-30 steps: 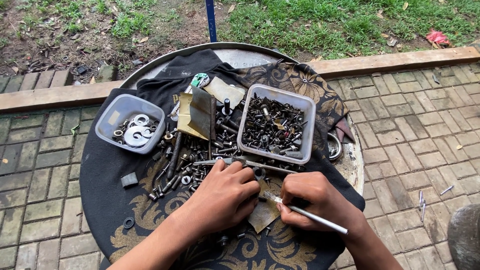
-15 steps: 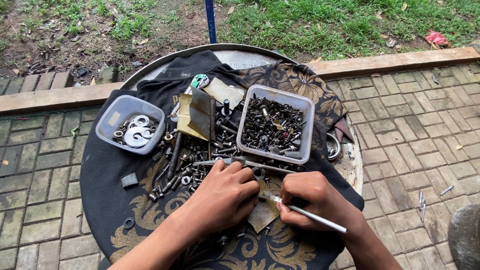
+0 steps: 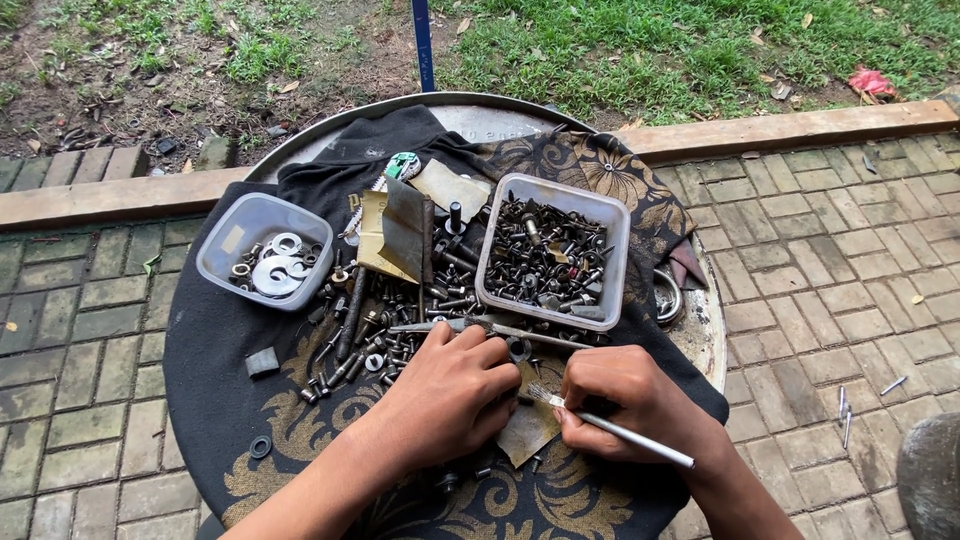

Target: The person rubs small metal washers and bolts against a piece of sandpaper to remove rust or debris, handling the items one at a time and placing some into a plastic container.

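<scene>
Closest to us, our right hand (image 3: 635, 400) has its fingers pinched around a thin silver brush (image 3: 610, 425), bristle end pointing left toward a scrap of brown card (image 3: 528, 430) lying on the cloth. Our left hand (image 3: 450, 395) sits just beside it, fingers curled down over something small; we can't tell what's under there, or whether it's actually gripped. Both hands rest on a dark patterned cloth (image 3: 300, 440) spread over the round metal tabletop (image 3: 705, 340). Just past the knuckles there's a loose pile of bolts and screws (image 3: 375, 320). Further back, a clear tub of dark screws (image 3: 552, 250) on the right, and a smaller tub of washers (image 3: 265, 250) on the left. Beyond that, brick paving (image 3: 830, 230), then grass (image 3: 650, 40).
</scene>
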